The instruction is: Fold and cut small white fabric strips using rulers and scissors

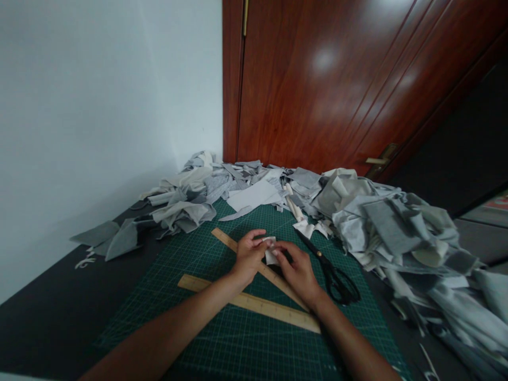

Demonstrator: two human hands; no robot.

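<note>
My left hand [250, 256] and my right hand [293, 264] meet over the middle of a green cutting mat [190, 338]. Between them is a small whitish piece of fabric [271, 257], pinched by the fingers of both. Under my hands a wooden ruler [224, 238] lies slantwise. A second wooden ruler [273, 312] crosses below my wrists, partly covered by my left forearm. To the right of my right hand lies a pair of black-handled scissors [325, 264], its blades pointing away from me.
Grey and cream fabric scraps [194, 180] pile up along the back and left. A taller heap of scraps [389, 227] fills the right side. A pale flat piece [254, 196] rests at the mat's far edge. Behind stand a white wall [107, 95] and a reddish wooden door [301, 90].
</note>
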